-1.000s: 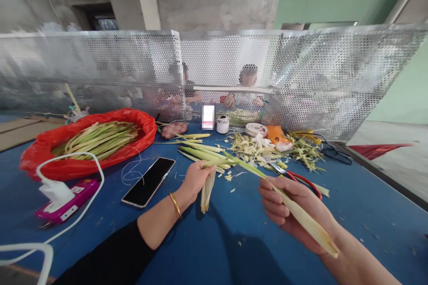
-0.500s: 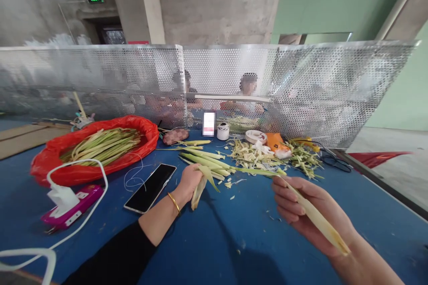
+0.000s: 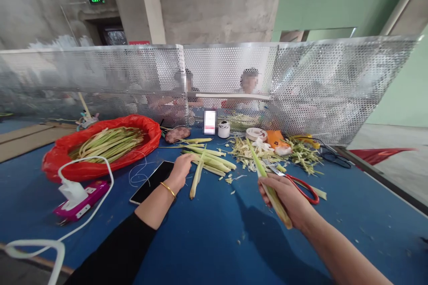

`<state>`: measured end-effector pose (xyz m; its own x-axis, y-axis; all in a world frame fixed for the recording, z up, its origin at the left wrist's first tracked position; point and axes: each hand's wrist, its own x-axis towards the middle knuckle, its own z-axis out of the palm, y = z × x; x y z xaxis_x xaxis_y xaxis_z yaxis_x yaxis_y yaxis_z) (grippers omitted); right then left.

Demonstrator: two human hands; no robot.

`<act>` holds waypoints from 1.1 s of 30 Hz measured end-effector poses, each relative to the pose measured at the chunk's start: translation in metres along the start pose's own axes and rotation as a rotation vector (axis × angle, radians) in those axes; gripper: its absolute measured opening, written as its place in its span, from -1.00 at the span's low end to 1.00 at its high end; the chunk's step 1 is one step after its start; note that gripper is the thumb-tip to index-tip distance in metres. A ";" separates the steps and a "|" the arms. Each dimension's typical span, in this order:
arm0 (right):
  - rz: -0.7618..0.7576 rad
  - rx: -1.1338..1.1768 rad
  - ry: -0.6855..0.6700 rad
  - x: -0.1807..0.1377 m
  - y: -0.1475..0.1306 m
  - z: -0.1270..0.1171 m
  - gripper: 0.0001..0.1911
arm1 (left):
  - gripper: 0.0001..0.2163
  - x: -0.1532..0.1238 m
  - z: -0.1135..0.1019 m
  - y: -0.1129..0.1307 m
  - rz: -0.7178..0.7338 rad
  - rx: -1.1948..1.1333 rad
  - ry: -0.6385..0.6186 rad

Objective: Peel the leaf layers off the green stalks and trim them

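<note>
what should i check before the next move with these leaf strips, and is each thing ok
1. Right hand holding a leaf strip: ok
2. Left hand gripping the pale strip at its fingertips: cannot tell
3. Phone fully visible: not ok, the left hand hides part of it
4. Scissors clear of the right hand: cannot tell, they appear close beside it
5. Red bag open, stalks showing inside: ok

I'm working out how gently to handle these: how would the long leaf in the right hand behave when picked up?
The long leaf is probably light: it looks slender beside the right hand holding it. It seems fairly stiff lengthwise, since its green tip sticks up without drooping. Its yellowish, dry-looking lower end might crease under a hard squeeze.
</note>
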<state>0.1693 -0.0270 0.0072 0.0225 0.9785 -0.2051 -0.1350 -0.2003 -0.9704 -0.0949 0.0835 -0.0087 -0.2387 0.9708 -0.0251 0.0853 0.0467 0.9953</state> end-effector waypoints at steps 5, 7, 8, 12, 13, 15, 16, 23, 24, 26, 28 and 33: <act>0.011 -0.141 0.007 0.011 0.018 0.005 -0.80 | -0.81 0.002 0.004 0.010 0.100 -0.033 0.074; 0.000 -0.160 0.026 0.013 0.022 0.006 -0.79 | -0.79 0.004 0.017 0.019 0.104 -0.042 0.022; -0.004 -0.172 0.034 0.014 0.023 0.007 -0.79 | -0.79 0.006 0.027 0.024 0.094 -0.039 -0.011; -0.015 -0.210 0.051 0.020 0.030 0.009 -0.81 | -0.73 0.029 0.073 0.043 0.008 0.015 -0.103; -0.023 -0.218 0.052 0.021 0.031 0.009 -0.82 | -0.72 0.036 0.084 0.048 -0.004 0.035 -0.116; -0.043 -0.231 0.052 0.025 0.034 0.007 -0.84 | -0.68 0.049 0.101 0.056 0.001 0.078 -0.145; -0.054 -0.235 0.050 0.027 0.034 0.006 -0.85 | -0.66 0.053 0.107 0.060 0.017 0.098 -0.158; -0.118 -0.258 -0.017 0.030 0.033 0.002 -0.82 | -0.66 -0.002 0.111 0.054 0.111 0.184 -0.334; -0.128 -0.266 -0.042 0.029 0.032 0.003 -0.80 | -0.65 -0.017 0.108 0.049 0.092 0.191 -0.393; -0.151 -0.287 -0.100 0.024 0.031 0.006 -0.78 | -0.68 -0.044 0.099 0.041 0.045 0.193 -0.513; -0.177 -0.319 -0.151 0.020 0.029 0.008 -0.80 | -0.73 -0.061 0.087 0.036 0.007 0.136 -0.504; -0.320 -0.480 -0.051 0.016 0.023 0.002 -0.91 | -0.77 -0.067 0.057 0.031 0.059 0.000 -0.175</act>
<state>0.1647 -0.0160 -0.0177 -0.0610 0.9928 0.1027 0.3352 0.1173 -0.9348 -0.0211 0.0338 0.0186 -0.0613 0.9980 0.0176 0.0942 -0.0118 0.9955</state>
